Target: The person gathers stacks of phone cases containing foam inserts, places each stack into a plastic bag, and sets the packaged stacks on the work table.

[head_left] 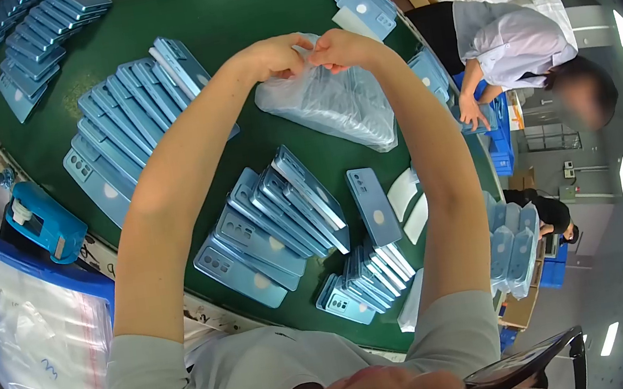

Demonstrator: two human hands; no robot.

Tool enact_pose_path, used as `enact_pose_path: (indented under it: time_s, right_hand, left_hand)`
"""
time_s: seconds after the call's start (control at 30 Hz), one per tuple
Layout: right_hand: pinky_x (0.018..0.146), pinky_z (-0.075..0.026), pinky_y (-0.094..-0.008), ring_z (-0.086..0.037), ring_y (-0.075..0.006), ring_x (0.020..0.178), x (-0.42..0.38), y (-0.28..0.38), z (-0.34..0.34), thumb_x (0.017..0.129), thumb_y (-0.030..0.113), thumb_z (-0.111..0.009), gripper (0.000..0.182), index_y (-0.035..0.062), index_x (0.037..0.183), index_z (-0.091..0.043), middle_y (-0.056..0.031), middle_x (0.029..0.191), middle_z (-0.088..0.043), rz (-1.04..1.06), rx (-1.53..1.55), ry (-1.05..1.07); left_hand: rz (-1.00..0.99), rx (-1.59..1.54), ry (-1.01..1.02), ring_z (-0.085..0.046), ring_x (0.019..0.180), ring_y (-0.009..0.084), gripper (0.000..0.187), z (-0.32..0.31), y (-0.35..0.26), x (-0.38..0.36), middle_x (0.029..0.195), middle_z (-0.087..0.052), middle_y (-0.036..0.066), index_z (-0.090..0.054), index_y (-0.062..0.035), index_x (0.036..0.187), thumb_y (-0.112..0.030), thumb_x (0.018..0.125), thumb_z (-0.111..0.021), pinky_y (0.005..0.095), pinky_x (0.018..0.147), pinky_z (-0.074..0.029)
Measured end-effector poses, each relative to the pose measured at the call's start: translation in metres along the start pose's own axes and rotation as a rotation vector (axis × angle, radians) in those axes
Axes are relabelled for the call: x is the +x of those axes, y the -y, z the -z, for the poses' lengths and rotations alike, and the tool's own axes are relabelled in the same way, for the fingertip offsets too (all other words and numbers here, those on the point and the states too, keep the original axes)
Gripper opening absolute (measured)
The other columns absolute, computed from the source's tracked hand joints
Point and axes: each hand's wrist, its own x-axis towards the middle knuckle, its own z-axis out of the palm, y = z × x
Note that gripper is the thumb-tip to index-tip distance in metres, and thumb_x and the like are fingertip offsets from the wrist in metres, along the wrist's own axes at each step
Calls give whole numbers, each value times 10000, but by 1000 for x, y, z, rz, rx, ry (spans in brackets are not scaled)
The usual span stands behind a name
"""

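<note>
A clear plastic bag (331, 104) lies on the green table, with pale layered pieces showing dimly through it. Both my hands meet at its far end. My left hand (276, 58) is closed, its fingers pinching the gathered plastic. Close beside it, my right hand (343, 48) also pinches the bag's edge between thumb and fingers. Below the bag stands a leaning row of blue phone back covers (262, 237) with camera cutouts. A single phone cover (374, 206) lies to its right, above a smaller fanned row (368, 282).
More phone covers (119, 126) lean in rows at left, others (36, 46) at far left. A blue tape dispenser (45, 224) sits at the table's left edge, near a blue bin (44, 272) holding plastic bags. A co-worker (505, 40) handles covers across the table.
</note>
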Motion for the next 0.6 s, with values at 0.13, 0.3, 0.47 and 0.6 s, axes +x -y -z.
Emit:
enact_pose_path:
  time_s: [0.13,0.3,0.47,0.6]
  right_hand:
    - [563,-458,-257,-569,-113,624,-2,-7,-5,856,361,-690,324,44,811,-642,-18,734,-603,-32,-73,-43]
    - [616,-486,-332,-632,-163,649,2,-29,-18,823,421,-712,409,20,871,-647,-59,763,-651,-2,-77,-113]
    - [954,-370,-565,-588,-317,1089,-29,-43,-45,667,786,-650,983,124,1370,-467,-181,1178,-615,-128,-437,-677]
    - [1095,-295,-552,-400,-406,1325,-8,-105,-80,634,763,-700,1001,204,1432,-472,-184,1458,-428,205,-128,-961]
  left_hand:
    - [123,-87,-109,-567,731,149,485,-7,-12,0,993,-576,101,-534,-33,1273,3,799,-627,261,680,-500]
    - [-111,318,-356,-623,785,167,342,-18,23,25,959,-634,108,-582,-38,1169,-95,841,-664,310,726,-528]
    - [-57,864,-626,-640,1044,345,521,-28,19,26,1133,-644,195,-596,-115,1176,-332,734,-768,414,927,-506]
    - [-6,707,-372,-568,1205,350,967,19,41,43,1328,-544,259,-497,84,1322,-519,651,-844,449,994,-485]
